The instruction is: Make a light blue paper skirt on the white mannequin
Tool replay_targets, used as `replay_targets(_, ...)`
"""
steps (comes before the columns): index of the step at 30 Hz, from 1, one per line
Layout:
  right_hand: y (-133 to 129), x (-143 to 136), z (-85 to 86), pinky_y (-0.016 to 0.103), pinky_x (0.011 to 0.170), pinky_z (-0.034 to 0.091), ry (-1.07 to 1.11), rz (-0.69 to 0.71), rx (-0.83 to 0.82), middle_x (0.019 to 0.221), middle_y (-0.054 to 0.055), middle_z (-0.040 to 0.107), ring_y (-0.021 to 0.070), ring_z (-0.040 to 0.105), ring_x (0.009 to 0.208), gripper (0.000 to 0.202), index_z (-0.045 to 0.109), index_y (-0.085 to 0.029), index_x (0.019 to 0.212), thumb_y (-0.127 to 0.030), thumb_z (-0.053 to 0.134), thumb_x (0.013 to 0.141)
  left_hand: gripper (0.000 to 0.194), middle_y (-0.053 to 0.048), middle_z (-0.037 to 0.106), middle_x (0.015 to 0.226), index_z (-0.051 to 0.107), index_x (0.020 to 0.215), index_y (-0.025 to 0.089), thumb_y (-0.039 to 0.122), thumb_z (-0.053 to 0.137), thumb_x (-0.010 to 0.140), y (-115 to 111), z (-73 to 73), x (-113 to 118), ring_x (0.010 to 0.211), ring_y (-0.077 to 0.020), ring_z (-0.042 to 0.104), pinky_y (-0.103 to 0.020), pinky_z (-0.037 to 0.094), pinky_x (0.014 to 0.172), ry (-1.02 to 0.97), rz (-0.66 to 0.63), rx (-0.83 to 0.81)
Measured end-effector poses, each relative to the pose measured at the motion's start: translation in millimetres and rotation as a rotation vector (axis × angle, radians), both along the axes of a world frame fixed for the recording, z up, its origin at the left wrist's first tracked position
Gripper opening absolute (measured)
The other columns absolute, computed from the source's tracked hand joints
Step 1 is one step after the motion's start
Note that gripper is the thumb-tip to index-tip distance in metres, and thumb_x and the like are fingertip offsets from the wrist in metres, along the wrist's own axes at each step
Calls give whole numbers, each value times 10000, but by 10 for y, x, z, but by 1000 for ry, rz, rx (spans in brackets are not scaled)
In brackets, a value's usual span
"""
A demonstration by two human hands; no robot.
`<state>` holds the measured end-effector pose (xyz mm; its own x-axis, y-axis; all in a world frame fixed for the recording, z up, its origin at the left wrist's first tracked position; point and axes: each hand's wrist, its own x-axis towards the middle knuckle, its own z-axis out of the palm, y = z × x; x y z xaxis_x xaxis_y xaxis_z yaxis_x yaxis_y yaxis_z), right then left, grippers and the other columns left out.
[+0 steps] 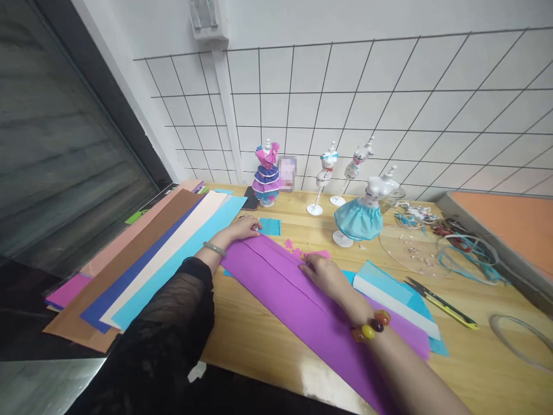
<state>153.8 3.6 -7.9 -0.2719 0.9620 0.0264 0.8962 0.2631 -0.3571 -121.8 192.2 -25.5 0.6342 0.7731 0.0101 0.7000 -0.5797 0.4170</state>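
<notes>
A long purple paper sheet (272,276) runs slantwise over the table toward me, with a fold line along its upper part. At its far left end my left hand (242,227) closes its fingers on the edge. My right hand (325,279) pinches the upper long edge about midway along, its fingertips partly hidden. Small pink paper pieces (294,249) lie just beyond the sheet, between the hands. Past my left hand is a small turquoise piece (270,226). Light-blue and white strips (397,288) lie by my right forearm, partly over purple paper.
Layered coloured sheets (164,253) lie at the left. Along the back stand a mannequin in a tiered dress (266,178), two white mannequins (325,173) and one in a turquoise skirt (359,219). Black-and-yellow scissors (444,305), a clear disc with beads (415,251) and ribbon coils (466,259) are at right.
</notes>
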Motion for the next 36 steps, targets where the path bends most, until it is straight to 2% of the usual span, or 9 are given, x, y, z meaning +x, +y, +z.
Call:
replay_targets(4,-77,-45,-7,283,695,425,-6,-5,16,865,90,678,199,638,795,250,637,-181,855,-281,427,947,147,-47,628,831,699,726,205,332,705,653,1,40,-34,916,-222,547,-324,386,894,-57,34,-35)
replay_targets(7,-129,-48,-24,286,695,427,8,-5,28,870,83,671,197,635,789,281,637,-194,861,-302,397,960,124,-40,644,845,680,679,202,313,711,635,-24,105,-89,945,-222,556,-325,400,900,-129,53,-82)
replay_targets(13,-162,8,-59,300,744,439,78,-17,24,910,92,690,212,640,852,320,619,-192,889,-341,349,974,200,-34,685,823,684,794,175,349,672,695,-137,274,-230,778,-161,613,-273,462,737,-309,81,-263)
replay_targets(18,-207,121,-15,299,701,446,143,-42,10,828,71,704,209,649,778,346,598,-211,858,-394,327,971,352,-74,703,893,688,911,148,410,717,679,-220,411,-217,782,-166,624,-269,468,688,-476,180,-361)
replay_targets(22,-281,265,71,297,676,443,188,-86,14,809,69,702,208,651,746,361,590,-216,849,-424,320,966,408,-70,698,833,677,901,129,458,736,667,-266,510,-46,730,-156,617,-268,463,659,-613,222,-412)
replay_targets(28,-312,557,172,314,687,438,229,-190,31,811,84,704,228,650,755,362,598,-204,887,-432,325,953,462,-66,694,839,678,897,111,476,771,630,-257,640,382,740,-147,611,-267,455,692,-795,230,-419)
replay_targets(32,-332,735,290,306,664,431,260,-259,55,780,62,693,216,637,718,365,601,-207,888,-459,342,942,525,-64,698,846,678,997,122,469,784,618,-184,710,636,732,-140,620,-263,460,694,-863,221,-438)
replay_targets(36,-437,774,404,286,609,418,298,-294,69,711,36,649,190,595,660,407,586,-206,815,-502,336,939,515,-56,700,833,677,1002,134,438,799,604,-142,728,750,709,-133,622,-259,464,682,-885,230,-466)
